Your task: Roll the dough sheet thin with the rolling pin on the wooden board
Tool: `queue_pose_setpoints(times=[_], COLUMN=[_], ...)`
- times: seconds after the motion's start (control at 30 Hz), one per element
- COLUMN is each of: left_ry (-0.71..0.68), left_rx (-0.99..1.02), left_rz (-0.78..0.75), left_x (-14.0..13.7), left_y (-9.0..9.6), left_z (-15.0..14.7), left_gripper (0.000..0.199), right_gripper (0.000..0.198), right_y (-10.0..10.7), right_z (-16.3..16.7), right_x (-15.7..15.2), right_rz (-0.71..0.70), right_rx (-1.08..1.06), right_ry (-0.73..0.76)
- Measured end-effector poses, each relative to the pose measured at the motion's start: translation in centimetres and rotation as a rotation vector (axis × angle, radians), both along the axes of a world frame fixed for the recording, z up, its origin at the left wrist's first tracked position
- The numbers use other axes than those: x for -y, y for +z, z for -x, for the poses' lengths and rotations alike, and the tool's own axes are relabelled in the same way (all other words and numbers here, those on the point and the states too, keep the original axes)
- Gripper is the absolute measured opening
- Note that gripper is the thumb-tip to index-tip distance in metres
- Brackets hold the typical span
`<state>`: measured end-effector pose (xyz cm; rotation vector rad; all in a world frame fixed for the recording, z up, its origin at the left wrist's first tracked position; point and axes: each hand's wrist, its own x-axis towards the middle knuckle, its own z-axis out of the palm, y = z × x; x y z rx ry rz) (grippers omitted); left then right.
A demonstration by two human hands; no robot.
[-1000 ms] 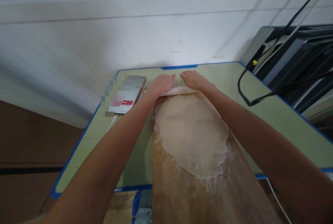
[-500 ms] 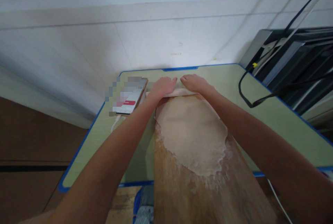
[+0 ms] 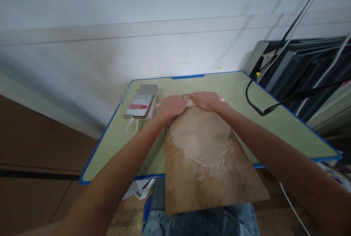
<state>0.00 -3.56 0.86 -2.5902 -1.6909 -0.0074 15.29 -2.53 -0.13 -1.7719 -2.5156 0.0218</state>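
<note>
- Dough (image 3: 203, 133) is lying on wooden board (image 3: 197, 190), near edge looking ragged; could tear there if rolling pin (image 3: 192, 103) pressure is running uneven.
- Wooden board is overhanging counter (image 3: 230, 82); could tip or slide if load is shifting nearside.
- Dough is sitting nearside of left hand (image 3: 173, 105) and right hand (image 3: 205, 100), between forearms (image 3: 134, 148).
- Hands are resting over rolling pin, almost touching each other; finger wrap: can't tell.
- Phone (image 3: 148, 99) is sitting left of left hand.

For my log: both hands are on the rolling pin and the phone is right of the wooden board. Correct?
No: the head view shows the phone left of the wooden board. The left hand and right hand are on the rolling pin.
</note>
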Motion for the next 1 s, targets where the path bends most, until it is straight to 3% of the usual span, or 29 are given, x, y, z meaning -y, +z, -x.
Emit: queue_pose_setpoints(times=[0.27,0.53,0.67,1.0], left_ry=[0.004,-0.077,-0.075,-0.016], left_rx=[0.082,0.044,0.037,0.050], left_rz=[-0.227,-0.249,-0.213,-0.076], left_x=[5.7,9.6,8.4,1.0], left_y=[-1.8,-2.9,-2.4,-0.7], left_z=[0.2,0.8,0.9,-0.2], left_gripper=[0.043,0.056,0.057,0.048], right_gripper=[0.048,0.054,0.053,0.051], right_y=[-0.9,-3.2,-2.2,-1.2], right_z=[-0.6,-2.2,-3.6,-3.7], right_x=[6.0,10.3,8.7,2.5], right_rz=[-0.162,-0.296,-0.187,-0.096], right_rx=[-0.037,-0.125,-0.167,-0.081], right_ry=[0.067,0.189,0.245,-0.035])
